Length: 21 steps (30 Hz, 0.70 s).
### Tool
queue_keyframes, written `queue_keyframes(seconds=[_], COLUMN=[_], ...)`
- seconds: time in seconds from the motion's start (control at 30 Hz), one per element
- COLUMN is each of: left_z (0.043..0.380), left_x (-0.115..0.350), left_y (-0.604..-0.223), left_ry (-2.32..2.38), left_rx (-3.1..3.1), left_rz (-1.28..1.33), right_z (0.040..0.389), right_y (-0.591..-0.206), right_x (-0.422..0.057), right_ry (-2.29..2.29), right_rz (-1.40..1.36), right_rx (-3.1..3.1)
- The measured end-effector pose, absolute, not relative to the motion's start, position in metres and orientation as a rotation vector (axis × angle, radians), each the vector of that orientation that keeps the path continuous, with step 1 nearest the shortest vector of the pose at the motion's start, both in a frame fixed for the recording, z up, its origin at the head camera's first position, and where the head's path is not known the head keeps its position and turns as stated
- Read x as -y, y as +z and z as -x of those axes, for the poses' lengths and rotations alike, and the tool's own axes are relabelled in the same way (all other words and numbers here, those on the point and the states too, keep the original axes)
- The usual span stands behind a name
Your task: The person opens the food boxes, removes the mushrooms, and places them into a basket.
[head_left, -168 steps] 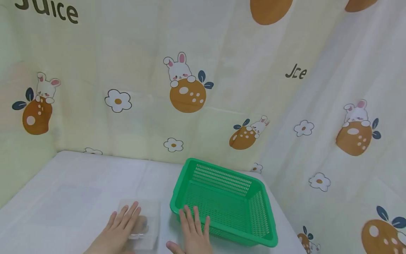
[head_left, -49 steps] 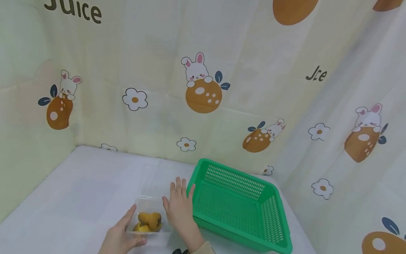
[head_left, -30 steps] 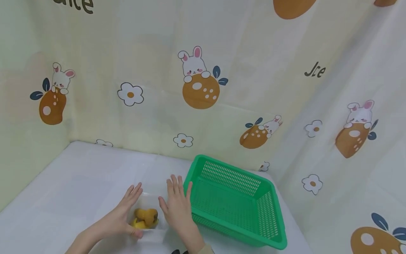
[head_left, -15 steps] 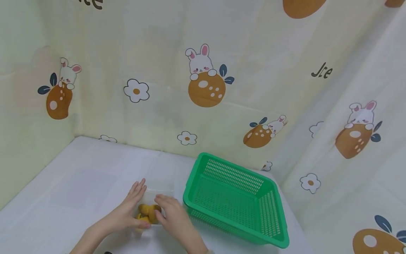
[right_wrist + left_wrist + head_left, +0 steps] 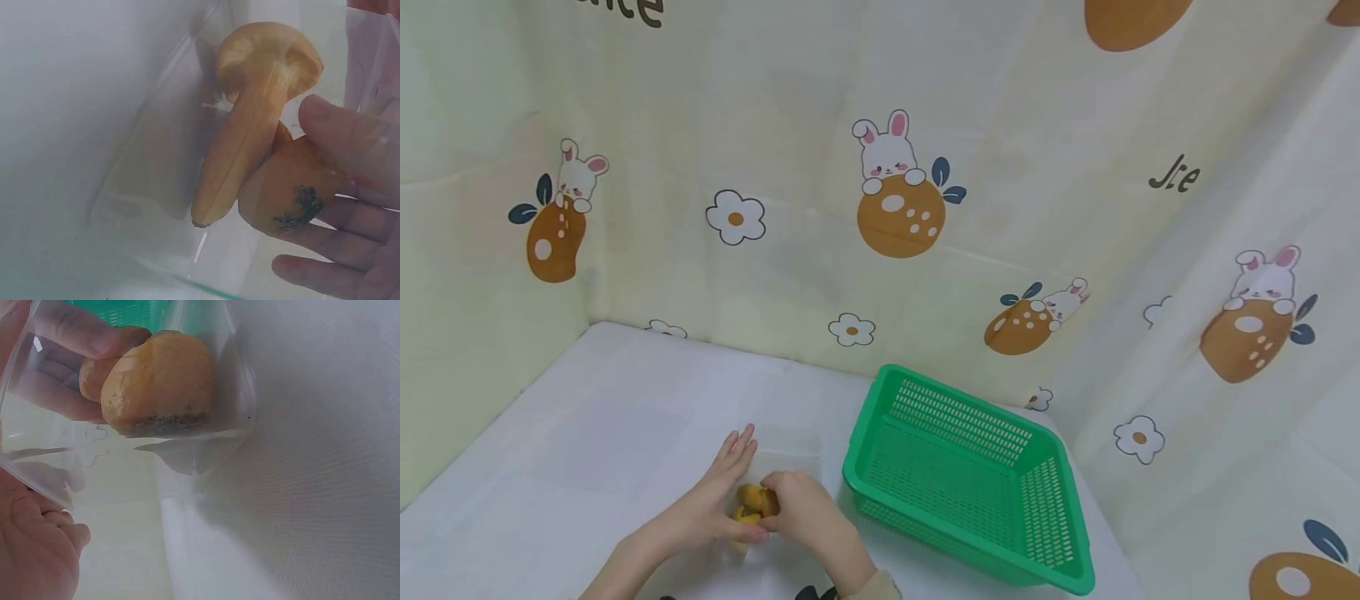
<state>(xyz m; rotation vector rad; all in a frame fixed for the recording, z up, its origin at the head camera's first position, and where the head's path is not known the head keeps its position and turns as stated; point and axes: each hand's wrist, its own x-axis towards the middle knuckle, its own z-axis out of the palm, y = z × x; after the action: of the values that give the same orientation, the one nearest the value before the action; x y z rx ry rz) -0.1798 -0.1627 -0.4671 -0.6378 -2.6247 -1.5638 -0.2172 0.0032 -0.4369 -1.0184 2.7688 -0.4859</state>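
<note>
In the head view several orange-brown mushrooms (image 5: 751,493) lie in a clear plastic box (image 5: 790,454) on the white table. My right hand (image 5: 808,510) reaches into the box. Seen from the right wrist, its thumb and fingers pinch one mushroom (image 5: 281,197) with a dark patch. Beside that one lies a longer-stemmed mushroom (image 5: 237,153), cap toward the top of the picture. My left hand (image 5: 707,498) stands along the box's left side, fingers straight and thumb stretched across the front. The left wrist view shows a rounded mushroom (image 5: 165,381) through the clear wall.
A green perforated plastic basket (image 5: 867,421) stands on the table just right of the box. Behind the table hangs a curtain (image 5: 790,275) printed with rabbits and oranges. Part of a dark object (image 5: 808,593) shows at the bottom edge.
My right hand, earlier held with straight fingers at the box's right side, has come down into the box and taken hold of a mushroom. My left hand stays by the box's left side.
</note>
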Motion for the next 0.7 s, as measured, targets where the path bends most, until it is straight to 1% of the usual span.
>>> queue_keyframes(seconds=[0.23, 0.43, 0.7], left_z=[0.179, 0.179, 0.18], left_x=[0.162, 0.159, 0.159], left_y=[-0.465, -0.466, -0.469], left_ry=[-1.535, -1.525, -1.525], left_rx=[2.637, 2.642, 2.633], left_rz=[0.638, 0.651, 0.612], right_z=[0.22, 0.218, 0.205], right_y=[-0.438, -0.437, -0.412], right_x=[-0.001, -0.005, -0.018], right_ry=[-0.513, -0.536, -0.595], right_rz=[0.947, 0.97, 1.076], right_rx=[-2.763, -2.779, -2.861])
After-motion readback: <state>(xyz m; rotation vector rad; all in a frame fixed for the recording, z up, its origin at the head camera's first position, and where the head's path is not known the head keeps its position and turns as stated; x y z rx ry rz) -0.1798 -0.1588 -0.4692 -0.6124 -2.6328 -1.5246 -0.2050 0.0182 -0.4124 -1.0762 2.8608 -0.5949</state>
